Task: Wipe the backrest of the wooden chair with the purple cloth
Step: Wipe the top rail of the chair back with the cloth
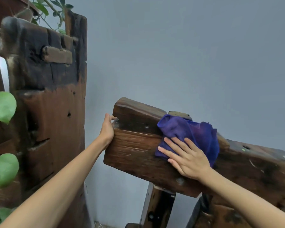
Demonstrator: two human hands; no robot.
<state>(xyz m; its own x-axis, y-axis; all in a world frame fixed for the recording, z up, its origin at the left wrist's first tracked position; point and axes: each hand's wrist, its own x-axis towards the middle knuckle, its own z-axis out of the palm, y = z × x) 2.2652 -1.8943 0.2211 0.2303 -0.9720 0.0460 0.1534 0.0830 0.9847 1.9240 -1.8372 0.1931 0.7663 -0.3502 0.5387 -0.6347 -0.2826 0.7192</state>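
The chair's backrest (135,145) is a thick, dark brown wooden beam that slopes down to the right. A purple cloth (187,130) is draped over its top edge and front face. My right hand (186,158) lies flat with fingers spread, pressing the lower part of the cloth against the beam. At the beam's left end my left hand (107,127) grips the end face, with the fingers curled around the back. Below the beam a wooden post (156,206) holds it up.
A tall, rough wooden structure (53,104) with pegs and holes stands close on the left. Green leaves (2,106) hang at its left edge and at its top. A plain grey wall (187,55) fills the background behind the chair.
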